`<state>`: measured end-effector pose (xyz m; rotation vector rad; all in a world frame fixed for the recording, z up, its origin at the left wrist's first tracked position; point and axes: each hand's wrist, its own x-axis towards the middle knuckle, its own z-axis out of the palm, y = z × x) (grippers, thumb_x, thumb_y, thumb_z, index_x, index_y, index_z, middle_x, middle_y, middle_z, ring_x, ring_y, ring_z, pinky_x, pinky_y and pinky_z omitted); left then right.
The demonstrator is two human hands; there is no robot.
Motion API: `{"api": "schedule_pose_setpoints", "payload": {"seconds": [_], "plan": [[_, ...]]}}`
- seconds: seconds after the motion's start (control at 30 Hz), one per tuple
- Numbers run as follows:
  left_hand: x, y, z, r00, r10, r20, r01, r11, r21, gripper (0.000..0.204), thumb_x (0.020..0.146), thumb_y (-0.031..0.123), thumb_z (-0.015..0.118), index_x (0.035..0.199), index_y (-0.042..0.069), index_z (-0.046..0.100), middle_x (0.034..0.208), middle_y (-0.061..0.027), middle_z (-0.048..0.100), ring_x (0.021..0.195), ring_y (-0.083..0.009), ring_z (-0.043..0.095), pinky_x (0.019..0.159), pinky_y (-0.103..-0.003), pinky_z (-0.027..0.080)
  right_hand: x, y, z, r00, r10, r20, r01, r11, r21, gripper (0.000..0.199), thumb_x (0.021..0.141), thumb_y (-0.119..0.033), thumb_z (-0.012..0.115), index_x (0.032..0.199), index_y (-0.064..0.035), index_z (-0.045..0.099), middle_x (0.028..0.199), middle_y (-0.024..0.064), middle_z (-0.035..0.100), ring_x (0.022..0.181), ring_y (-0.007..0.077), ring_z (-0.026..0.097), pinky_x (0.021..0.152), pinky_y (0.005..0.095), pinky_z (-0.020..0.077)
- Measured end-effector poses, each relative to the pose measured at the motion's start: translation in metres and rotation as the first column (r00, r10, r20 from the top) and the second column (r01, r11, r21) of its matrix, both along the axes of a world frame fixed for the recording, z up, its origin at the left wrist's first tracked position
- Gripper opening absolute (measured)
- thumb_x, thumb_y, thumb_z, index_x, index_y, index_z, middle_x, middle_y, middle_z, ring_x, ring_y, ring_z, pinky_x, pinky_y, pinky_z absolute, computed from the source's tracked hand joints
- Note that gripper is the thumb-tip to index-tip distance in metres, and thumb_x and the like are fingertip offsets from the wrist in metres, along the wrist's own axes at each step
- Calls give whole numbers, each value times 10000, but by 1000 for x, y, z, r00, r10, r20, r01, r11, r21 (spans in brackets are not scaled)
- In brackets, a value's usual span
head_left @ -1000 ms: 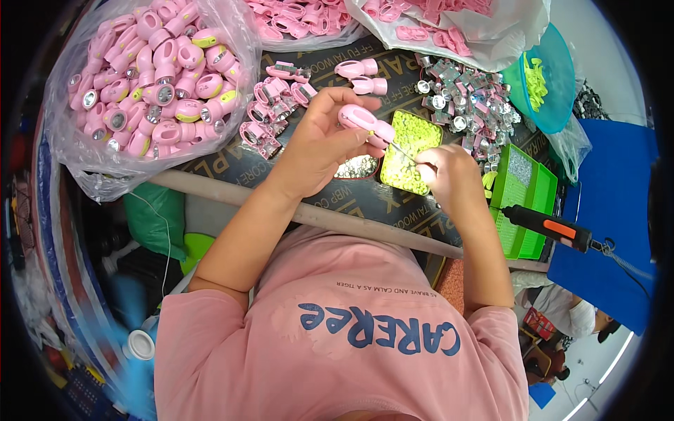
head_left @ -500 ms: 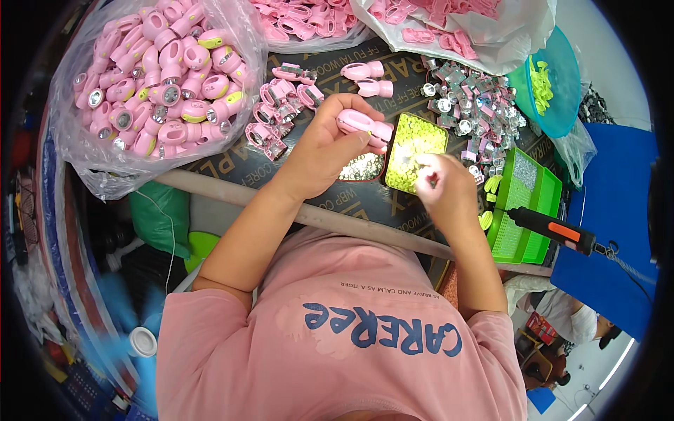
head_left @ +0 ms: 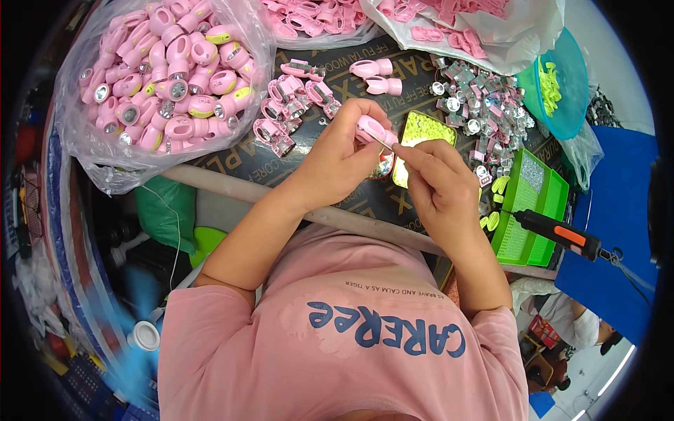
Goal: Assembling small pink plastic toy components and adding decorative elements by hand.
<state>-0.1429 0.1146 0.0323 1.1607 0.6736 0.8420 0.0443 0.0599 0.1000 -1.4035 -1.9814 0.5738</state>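
My left hand [head_left: 344,151] is closed around a small pink flashlight [head_left: 372,130], held above the dark table. My right hand [head_left: 441,179] is closed in a pinch beside it. From its fingertips a thin metal tool [head_left: 385,145], perhaps tweezers, reaches to the flashlight's side; its exact tip is hard to make out. Under my hands lies a shallow tin of small yellow pieces [head_left: 428,128], partly covered by the right hand. A second tin of small shiny parts [head_left: 382,167] shows only a corner below the left hand.
A clear bag of pink flashlights [head_left: 168,84] fills the far left. Pink half-assembled parts [head_left: 288,98], two pink housings [head_left: 375,76] and a heap of lamp units [head_left: 477,105] lie around. At right are a green tray [head_left: 523,210], a black electric screwdriver [head_left: 558,231] and a teal bowl [head_left: 562,88].
My right hand has moved from the tin of yellow pieces up to the flashlight, bringing the thin tool against it. My left hand has shifted slightly right with the flashlight, which is now tilted.
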Motion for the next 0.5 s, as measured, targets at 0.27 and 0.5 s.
{"api": "schedule_pose_setpoints", "payload": {"seconds": [0.27,0.5], "plan": [[3,-7,1,932,225,-285,-141,948,286,333,923,-52,517,1241,22,451,1160,-128,598,1091,-182,594,929,-316,488,-16,-8,-7,991,-9,133,2,999,53,381,809,39,685,1178,-53,711,981,104,633,750,279,681,617,380,563],[14,-20,11,861,415,-293,-210,815,539,519,850,-79,622,1315,9,412,1152,-178,558,1027,-294,595,914,-381,483,-30,-5,-23,977,-76,201,23,967,255,373,784,50,675,1154,12,687,984,111,612,726,269,669,594,361,552]]}}
